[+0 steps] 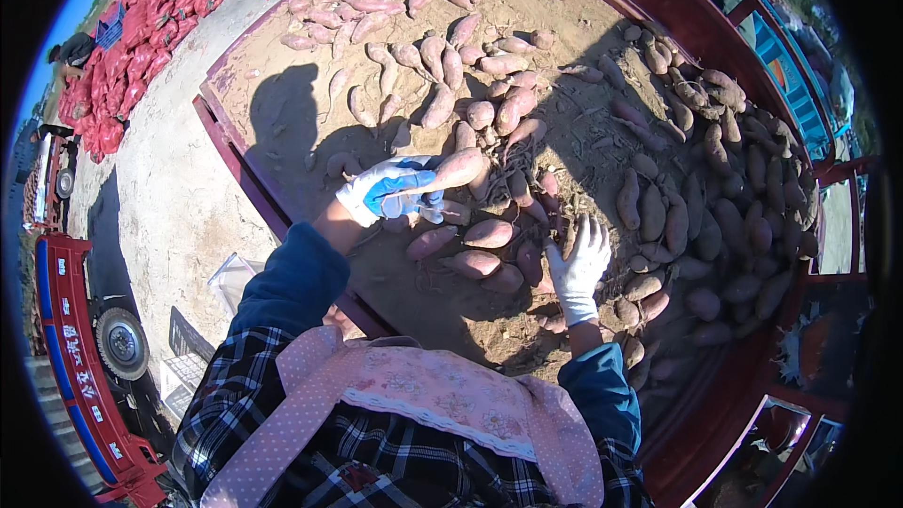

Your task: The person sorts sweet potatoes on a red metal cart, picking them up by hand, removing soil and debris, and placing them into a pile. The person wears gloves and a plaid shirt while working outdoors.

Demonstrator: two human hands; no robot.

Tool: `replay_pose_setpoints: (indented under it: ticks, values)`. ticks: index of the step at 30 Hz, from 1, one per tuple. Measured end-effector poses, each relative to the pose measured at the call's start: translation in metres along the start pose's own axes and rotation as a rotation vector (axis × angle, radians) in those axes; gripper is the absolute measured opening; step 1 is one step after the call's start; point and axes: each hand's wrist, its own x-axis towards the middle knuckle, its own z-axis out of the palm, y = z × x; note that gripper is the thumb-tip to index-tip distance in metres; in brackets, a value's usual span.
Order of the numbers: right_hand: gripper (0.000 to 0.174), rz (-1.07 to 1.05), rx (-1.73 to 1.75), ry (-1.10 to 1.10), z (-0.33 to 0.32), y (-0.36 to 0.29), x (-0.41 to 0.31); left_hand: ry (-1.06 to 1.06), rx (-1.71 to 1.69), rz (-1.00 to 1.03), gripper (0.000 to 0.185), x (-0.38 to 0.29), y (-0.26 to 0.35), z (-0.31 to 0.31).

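My left hand (398, 190), in a white and blue coated work glove, is shut on a sweet potato (457, 168) held above the dirt-covered truck bed. My right hand (582, 264), in a similar glove with its white back showing, rests low over the sweet potatoes with the thumb apart from the fingers. Its palm side is hidden, so any hold there cannot be made out. Between the hands lie several loose sweet potatoes (488, 233) and a tangle of dry roots (509, 168).
A large heap of sweet potatoes (730, 208) fills the shaded right side, along the red metal side wall (751, 63). More lie scattered at the far end. Beyond the bed's left edge are red mesh sacks (152, 35), plastic crates (185, 375), a red truck (81, 360) and a bending person (73, 53).
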Motion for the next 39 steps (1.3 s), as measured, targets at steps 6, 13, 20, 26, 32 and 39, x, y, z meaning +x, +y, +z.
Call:
replay_pose_setpoints:
  ticks: [6,13,20,26,32,39]
  values:
    - [0.073,-0.584,0.380,-0.181,-0.025,-0.094,0.019,-0.277,0.629,-0.074,0.024,0.002,-0.029,0.077]
    - [0.059,-0.320,0.675,-0.128,-0.008,-0.097,0.001,-0.004,-0.255,-0.101,0.038,0.000,-0.004,0.087]
    - [0.057,0.559,2.063,-0.459,-0.024,-0.117,0.012,0.039,-1.060,-0.021,0.044,0.031,-0.026,0.095]
    - [0.049,0.536,0.800,0.004,0.019,-0.007,0.054,0.184,0.146,-0.207,0.073,0.060,-0.069,0.068]
    - [0.062,0.195,-0.042,0.081,0.055,0.019,0.022,0.855,1.080,0.017,0.046,0.152,-0.003,-0.062]
    - [0.061,0.281,-0.022,0.029,0.056,0.017,0.028,0.944,1.429,-0.412,0.079,0.267,-0.021,-0.112]
